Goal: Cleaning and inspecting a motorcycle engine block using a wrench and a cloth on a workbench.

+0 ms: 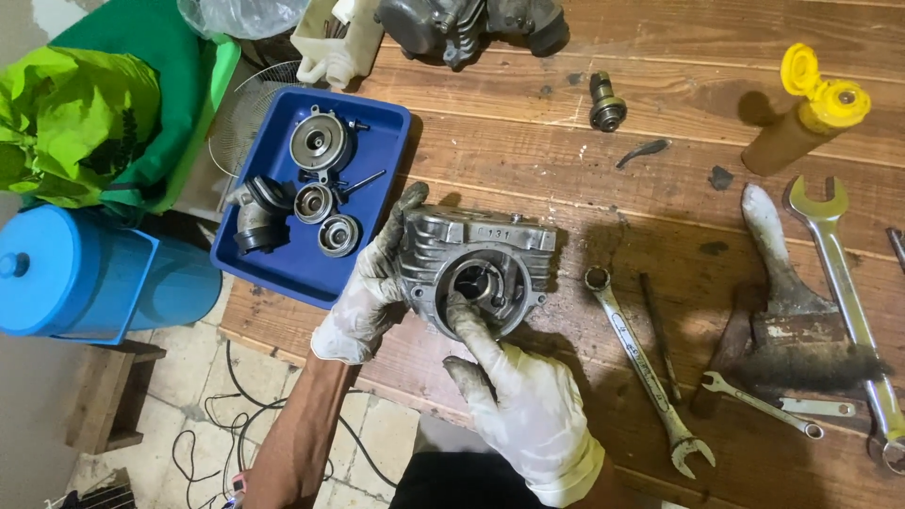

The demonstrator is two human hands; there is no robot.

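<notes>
A gray metal engine part [476,264] with fins sits near the middle of the wooden tabletop [660,85], close to its front edge. It has a big round hole facing up.

The left hand [370,287], in a dirty white glove, is closed around the part's side at 9 o'clock and grips it. The right hand [518,396], gloved too, comes in from 5 o'clock. It is not gripping anything. One finger pokes into the round hole and the others are curled loosely.

At 10 o'clock from the part is a blue tray [377,123] with small round metal bits and a bent pipe in it. At 3 o'clock, just beside the part, lies a long wrench [646,368]. Past it is a small wrench [759,403] and a dirty brush [787,302]. A bigger wrench [848,302] lies at the far right. At 2 o'clock stands a brown bottle [801,118] with a yellow cap flipped open. At 1 o'clock is a small metal plug [607,104]. At 12 o'clock, at the back edge, sits a dark engine lump [467,24].

Off the tabletop, at 9 o'clock, is a blue tub [85,273], with a green bag [75,123] above it.
</notes>
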